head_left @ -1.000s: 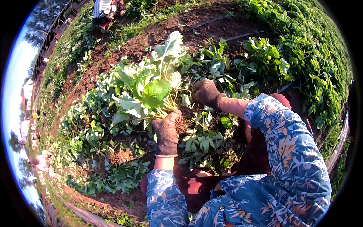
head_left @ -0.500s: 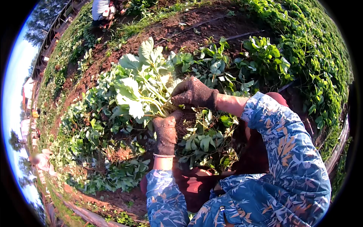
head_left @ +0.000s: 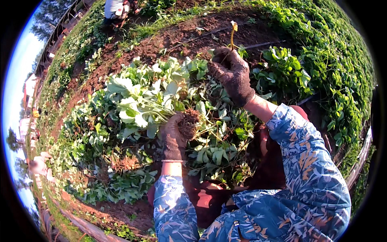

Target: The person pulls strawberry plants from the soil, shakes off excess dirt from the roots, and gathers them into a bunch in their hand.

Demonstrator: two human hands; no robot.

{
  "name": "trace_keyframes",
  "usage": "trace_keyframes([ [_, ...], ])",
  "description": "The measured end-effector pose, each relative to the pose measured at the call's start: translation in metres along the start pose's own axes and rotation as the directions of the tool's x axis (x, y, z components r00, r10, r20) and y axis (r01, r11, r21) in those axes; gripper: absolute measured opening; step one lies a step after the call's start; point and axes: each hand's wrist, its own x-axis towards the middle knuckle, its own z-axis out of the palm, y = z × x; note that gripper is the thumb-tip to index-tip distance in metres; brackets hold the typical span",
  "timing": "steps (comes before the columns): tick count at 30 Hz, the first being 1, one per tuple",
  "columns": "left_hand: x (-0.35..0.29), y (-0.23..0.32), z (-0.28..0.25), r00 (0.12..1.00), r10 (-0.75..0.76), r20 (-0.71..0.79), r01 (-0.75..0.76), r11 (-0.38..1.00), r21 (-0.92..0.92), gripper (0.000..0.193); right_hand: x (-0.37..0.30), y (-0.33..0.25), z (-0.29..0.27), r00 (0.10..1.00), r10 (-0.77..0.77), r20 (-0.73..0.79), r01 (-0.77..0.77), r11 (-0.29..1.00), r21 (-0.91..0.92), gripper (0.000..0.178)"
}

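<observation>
My left hand, in a soil-stained brown glove, is closed around a bunch of leafy green plants. Their leaves fan out to the left, and a clump of brown roots sticks out on the right of the fist. Farther right and higher up is my right hand, in a matching muddy glove. Its fingers are curled in, pinching a thin yellowish stem that points upward with a small pale tip. The two hands are apart.
More uprooted leafy plants lie heaped below and left of my hands, some with roots showing. Growing green plants cover the right side. Bare reddish soil runs across the back. Another person works at the far left; a second is at the left edge.
My right hand has left the bunch and moved up and right with a thin stem in it. The left hand still grips the plants, now tilted so the roots show.
</observation>
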Motion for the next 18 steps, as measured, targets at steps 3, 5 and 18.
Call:
trace_keyframes([
  [3, 0.011, -0.008, -0.001, 0.982, 0.19, -0.017, -0.19, 0.976, -0.107, 0.019, -0.04, -0.007, 0.009, 0.669, 0.066, 0.741, 0.157, 0.961, -0.227, 0.027],
  [5, 0.015, -0.007, 0.0, 0.978, 0.201, -0.064, -0.209, 0.962, -0.178, 0.018, -0.057, -0.006, 0.014, 0.0, 0.491, 0.871, 0.464, 0.772, -0.435, 0.017],
  [18, 0.01, -0.001, -0.003, 0.97, 0.176, -0.17, -0.196, 0.975, -0.107, 0.019, -0.06, 0.009, 0.009, -0.004, 0.469, 0.883, 0.627, 0.69, -0.363, 0.028],
])
